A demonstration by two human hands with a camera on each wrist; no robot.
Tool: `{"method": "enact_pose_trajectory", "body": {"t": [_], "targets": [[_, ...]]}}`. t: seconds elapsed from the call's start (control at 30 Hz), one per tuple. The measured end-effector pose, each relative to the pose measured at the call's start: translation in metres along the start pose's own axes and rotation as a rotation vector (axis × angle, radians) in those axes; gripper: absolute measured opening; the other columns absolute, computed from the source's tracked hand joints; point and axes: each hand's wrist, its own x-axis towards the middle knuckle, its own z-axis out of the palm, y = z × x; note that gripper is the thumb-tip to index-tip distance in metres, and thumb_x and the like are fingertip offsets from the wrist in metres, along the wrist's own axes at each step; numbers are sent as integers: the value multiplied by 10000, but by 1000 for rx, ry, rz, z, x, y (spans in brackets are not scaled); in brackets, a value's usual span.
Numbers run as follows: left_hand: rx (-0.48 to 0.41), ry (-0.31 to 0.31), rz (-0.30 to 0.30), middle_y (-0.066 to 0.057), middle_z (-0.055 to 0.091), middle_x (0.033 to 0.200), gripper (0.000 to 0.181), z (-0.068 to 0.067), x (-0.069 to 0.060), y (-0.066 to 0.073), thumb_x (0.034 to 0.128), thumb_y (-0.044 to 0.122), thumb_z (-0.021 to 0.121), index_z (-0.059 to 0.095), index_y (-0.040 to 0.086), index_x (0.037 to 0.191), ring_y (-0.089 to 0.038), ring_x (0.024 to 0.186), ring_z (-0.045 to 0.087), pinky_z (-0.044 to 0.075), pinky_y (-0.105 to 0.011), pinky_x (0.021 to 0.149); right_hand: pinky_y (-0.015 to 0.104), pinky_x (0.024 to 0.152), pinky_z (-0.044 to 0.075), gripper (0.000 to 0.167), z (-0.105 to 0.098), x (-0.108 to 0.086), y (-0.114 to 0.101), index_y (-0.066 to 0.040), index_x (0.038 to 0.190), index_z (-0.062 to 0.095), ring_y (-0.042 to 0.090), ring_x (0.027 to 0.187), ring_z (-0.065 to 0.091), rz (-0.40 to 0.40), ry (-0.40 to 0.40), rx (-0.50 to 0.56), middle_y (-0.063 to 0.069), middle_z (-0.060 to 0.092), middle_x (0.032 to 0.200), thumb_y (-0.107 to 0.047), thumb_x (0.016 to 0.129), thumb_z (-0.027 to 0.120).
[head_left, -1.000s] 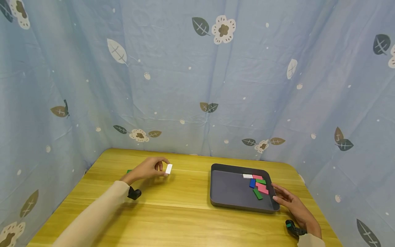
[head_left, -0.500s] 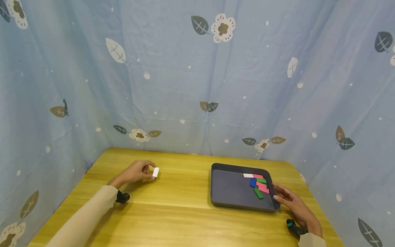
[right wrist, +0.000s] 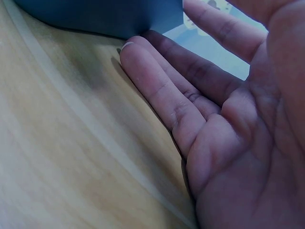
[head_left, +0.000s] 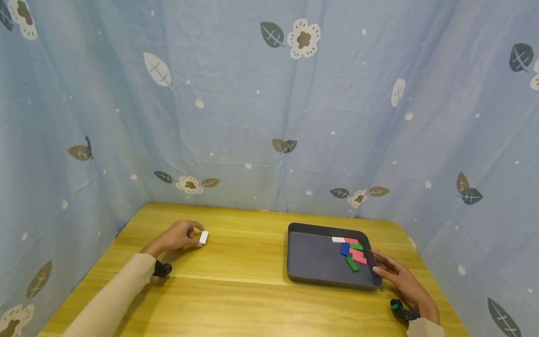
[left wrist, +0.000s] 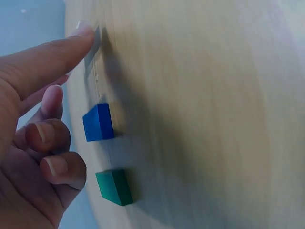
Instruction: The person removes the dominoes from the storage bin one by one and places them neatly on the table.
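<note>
Thumb and forefinger of my left hand [head_left: 178, 235] pinch a small white rectangular block [head_left: 204, 238] by its ends, over the left side of the table. In the left wrist view, a blue block [left wrist: 98, 122] and a green block [left wrist: 114, 187] stand apart on the wood near the curled lower fingers. The left hand hides most of these from the head view. My right hand [head_left: 397, 275] rests against the right wall of a dark grey tray [head_left: 316, 267], its fingers extended in the right wrist view.
Inside the tray's right half lie a white block [head_left: 338, 239], a blue block [head_left: 345, 249], a green block [head_left: 352, 264] and several other pink and green ones. A blue patterned curtain [head_left: 248, 117] hangs behind the wooden table [head_left: 236, 304].
My left hand has moved left and slightly down with the white block. A bit of green seen behind the left wrist earlier is now hidden. The right hand and tray stay put.
</note>
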Motion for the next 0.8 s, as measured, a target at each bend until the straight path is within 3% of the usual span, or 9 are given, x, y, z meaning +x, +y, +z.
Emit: {"method": "enact_pose_trajectory", "body": {"t": [0.47, 0.8], "targets": [[-25, -47, -66, -42, 530, 713, 385, -4, -3, -7, 886, 179, 836, 705, 18, 1210, -146, 608, 441, 368, -283, 588, 553, 1114, 388, 727, -1, -2, 1, -210, 1634, 309, 423, 1436, 382, -6, -1, -14, 213, 342, 1613, -364, 1019, 665], [-28, -63, -59, -49, 546, 733, 483, -8, -2, -5, 867, 191, 856, 667, -8, 1265, -145, 615, 447, 377, -286, 592, 544, 1107, 400, 730, -3, 0, 3, -214, 1634, 310, 421, 1433, 387, -14, -9, -15, 208, 345, 1611, -369, 1017, 668]]}}
